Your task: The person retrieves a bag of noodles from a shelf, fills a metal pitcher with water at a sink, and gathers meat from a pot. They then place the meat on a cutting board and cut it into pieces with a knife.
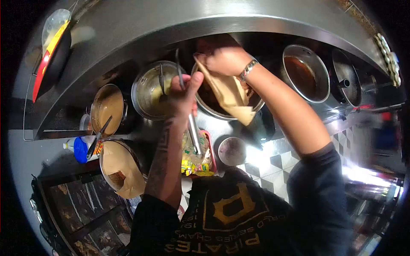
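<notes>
My left hand (pixel 184 91) is closed around a long metal utensil (pixel 194 135). Its shiny handle points back towards me; the kind of tool is not clear. My right hand (pixel 224 59) grips the upper edge of a sheet of brown paper (pixel 228 89), which hangs folded over a large metal pot (pixel 217 114). The paper hides much of that pot's dark contents. Beside my left hand stands a pot (pixel 139 91) of pale yellowish liquid, with another utensil (pixel 161 79) resting in it.
To the left are a pot of brown sauce (pixel 104 106) with a ladle (pixel 98 136) and a paper-lined container (pixel 124 170). A pot of reddish-brown liquid (pixel 304 72) stands right. Nearer me are a red tray (pixel 212 149) with packets and a bowl (pixel 232 151). A metal hood (pixel 205 21) curves overhead.
</notes>
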`<state>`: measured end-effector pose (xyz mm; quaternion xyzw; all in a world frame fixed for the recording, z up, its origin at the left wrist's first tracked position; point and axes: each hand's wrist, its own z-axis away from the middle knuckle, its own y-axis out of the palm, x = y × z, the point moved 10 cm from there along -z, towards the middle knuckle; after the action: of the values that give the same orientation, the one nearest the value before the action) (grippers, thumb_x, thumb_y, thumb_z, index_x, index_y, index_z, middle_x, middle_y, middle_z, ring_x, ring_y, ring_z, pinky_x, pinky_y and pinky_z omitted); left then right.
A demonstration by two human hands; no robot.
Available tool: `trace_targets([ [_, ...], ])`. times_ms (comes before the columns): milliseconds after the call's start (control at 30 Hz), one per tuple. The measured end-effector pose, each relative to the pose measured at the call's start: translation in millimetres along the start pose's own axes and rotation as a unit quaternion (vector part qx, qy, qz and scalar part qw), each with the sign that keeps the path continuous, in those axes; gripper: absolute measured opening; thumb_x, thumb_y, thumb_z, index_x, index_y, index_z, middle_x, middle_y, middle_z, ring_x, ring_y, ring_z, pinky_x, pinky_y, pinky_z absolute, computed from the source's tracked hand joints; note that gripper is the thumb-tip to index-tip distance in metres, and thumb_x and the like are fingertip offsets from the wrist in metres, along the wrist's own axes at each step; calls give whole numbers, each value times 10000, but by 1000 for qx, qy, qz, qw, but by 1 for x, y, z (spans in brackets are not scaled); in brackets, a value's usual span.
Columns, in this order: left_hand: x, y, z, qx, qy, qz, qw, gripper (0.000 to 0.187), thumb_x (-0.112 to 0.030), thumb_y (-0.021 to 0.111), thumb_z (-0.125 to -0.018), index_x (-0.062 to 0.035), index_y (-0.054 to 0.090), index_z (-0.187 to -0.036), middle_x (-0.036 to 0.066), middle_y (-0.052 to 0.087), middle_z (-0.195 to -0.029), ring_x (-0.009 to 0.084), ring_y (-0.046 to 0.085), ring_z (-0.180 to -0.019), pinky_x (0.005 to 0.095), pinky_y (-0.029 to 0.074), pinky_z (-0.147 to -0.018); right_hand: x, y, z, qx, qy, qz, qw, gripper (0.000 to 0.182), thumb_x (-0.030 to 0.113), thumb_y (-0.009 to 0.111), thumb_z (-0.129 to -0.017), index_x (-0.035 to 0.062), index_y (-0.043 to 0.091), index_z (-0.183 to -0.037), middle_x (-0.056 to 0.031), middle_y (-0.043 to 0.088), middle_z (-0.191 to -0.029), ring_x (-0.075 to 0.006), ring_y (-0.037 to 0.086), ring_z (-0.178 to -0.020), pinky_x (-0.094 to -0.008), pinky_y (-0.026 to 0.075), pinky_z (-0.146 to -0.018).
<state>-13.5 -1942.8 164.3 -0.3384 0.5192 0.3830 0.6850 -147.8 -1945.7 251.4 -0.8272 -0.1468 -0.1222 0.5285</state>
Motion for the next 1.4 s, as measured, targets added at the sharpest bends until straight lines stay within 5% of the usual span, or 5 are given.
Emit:
trace_targets([
  [300, -4, -35, -7, 4, 64, -6, 998, 188, -138, 583, -829, -62, 463, -951, 2, 472, -579, 69, 381, -357, 221, 313, -293, 15, 60, 9, 355, 73, -206, 909, 369, 371, 511, -789, 15, 580, -725, -54, 602, -719, -171, 510, -712, -307, 404, -704],
  [633, -28, -143, 3, -126, 86, -106, 983, 218, -71, 475, -797, -68, 489, -1014, -14, 485, -604, 69, 375, -359, 220, 315, -319, -3, -49, 43, 32, -126, 38, 991, 295, 221, 574, -860, 34, 613, -1085, -103, 622, -1012, -110, 560, -981, -268, 435, -846],
  [700, -34, -156, 3, -133, 119, -122, 976, 229, -64, 468, -794, -71, 487, -1022, -18, 482, -606, 68, 373, -357, 217, 314, -318, -64, -39, 72, 65, 277, -241, 928, 234, 213, 575, -866, 19, 653, -971, -77, 656, -815, -87, 606, -779, -255, 479, -718],
  [900, -30, -162, 2, -111, 88, -93, 985, 232, -27, 450, -789, -45, 480, -1018, -5, 528, -688, 43, 402, -410, 190, 328, -363, -91, -6, 141, 31, 251, -17, 967, 227, 190, 586, -773, -5, 623, -663, -228, 577, -661, -385, 582, -643, -432, 477, -612],
  [1400, -31, -169, 5, -135, 111, -28, 984, 176, -77, 481, -840, -84, 486, -1016, -27, 497, -633, 45, 379, -386, 197, 323, -347, -103, 18, 180, -39, 319, -100, 942, 64, 92, 616, -708, 55, 611, -760, -161, 616, -723, -341, 606, -722, -415, 477, -634],
])
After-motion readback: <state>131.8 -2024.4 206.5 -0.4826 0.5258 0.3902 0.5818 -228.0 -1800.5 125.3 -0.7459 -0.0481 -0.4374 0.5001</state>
